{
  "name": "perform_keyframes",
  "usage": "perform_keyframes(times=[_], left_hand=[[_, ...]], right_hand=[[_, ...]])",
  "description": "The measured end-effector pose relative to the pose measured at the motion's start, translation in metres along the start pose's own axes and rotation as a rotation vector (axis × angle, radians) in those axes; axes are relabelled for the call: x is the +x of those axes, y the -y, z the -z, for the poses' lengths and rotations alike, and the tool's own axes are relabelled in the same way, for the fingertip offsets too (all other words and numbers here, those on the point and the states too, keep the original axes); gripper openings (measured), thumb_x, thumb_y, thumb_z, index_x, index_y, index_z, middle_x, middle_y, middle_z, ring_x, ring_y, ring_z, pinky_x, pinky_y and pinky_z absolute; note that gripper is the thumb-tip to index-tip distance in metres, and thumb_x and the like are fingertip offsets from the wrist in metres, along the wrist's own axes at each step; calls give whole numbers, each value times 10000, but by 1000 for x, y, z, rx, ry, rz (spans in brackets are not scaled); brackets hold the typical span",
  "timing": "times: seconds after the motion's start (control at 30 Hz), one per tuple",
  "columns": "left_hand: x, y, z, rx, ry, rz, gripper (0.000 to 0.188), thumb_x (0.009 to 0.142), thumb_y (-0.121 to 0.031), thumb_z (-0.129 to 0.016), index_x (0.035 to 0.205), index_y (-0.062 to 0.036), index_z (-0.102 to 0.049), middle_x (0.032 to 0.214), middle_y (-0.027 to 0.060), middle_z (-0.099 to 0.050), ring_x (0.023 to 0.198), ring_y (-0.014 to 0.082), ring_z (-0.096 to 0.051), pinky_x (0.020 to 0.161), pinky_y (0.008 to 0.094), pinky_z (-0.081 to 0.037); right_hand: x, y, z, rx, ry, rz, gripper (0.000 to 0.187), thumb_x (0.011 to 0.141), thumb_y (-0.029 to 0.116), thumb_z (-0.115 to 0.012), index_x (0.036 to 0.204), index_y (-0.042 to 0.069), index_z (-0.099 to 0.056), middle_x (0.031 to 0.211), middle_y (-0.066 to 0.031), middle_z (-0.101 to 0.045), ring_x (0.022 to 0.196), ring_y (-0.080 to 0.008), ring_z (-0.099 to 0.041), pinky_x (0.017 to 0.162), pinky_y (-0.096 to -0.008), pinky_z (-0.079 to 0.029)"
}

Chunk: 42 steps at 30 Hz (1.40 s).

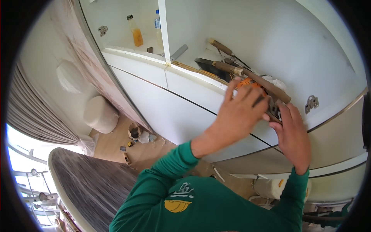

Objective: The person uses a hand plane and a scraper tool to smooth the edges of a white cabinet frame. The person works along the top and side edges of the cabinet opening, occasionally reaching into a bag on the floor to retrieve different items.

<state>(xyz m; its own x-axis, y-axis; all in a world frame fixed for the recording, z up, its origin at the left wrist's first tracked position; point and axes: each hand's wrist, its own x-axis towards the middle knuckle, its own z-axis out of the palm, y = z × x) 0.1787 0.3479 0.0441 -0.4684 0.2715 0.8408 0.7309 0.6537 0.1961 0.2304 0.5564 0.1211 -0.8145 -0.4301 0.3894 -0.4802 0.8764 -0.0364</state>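
Reaching over the white cabinet, the left hand curled, its hold impossible to tell. At its one o'clock lay a wooden handle, which a bump could have rolled. At three o'clock, a metal part sat pinched by the right hand; a slack hold might have dropped it.

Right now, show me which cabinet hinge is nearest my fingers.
The right hinge, close to your right hand; the other hinge is far left, beyond the divider.
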Motion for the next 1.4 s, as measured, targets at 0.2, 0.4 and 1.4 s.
perform_keyframes(times=[0.2, 0.4, 1.4], left_hand=[[-13, 80, 56, 184, -3, 33, 235, 1028, -285, -738, 1148, -87, -699, 1369, 99, -655, 1320, 373, -553, 1251, 619, -342], [-35, 155, 117, 322, -58, 182, 270, 1103, -236, -671, 1299, -60, -733, 1470, 103, -652, 1308, 399, -523, 1152, 523, -403], [-7, 15, -10, -63, -65, -11, 289, 968, -227, -793, 1199, -64, -728, 1451, 90, -625, 1284, 388, -539, 1099, 505, -414]], right_hand=[[79, 34, -52, 68, -176, 284, 411, 1068, 310, -717, 1267, -31, -605, 1220, -205, -616, 1122, -433, -632, 968, -535, -532], [174, 102, -90, 133, -33, 376, 394, 1102, 358, -677, 1166, -25, -606, 1168, -190, -616, 1120, -407, -628, 973, -537, -527], [15, -16, -16, 41, -27, 105, 514, 1006, 270, -790, 1342, -57, -577, 1246, -212, -583, 1148, -438, -606, 975, -525, -519]])
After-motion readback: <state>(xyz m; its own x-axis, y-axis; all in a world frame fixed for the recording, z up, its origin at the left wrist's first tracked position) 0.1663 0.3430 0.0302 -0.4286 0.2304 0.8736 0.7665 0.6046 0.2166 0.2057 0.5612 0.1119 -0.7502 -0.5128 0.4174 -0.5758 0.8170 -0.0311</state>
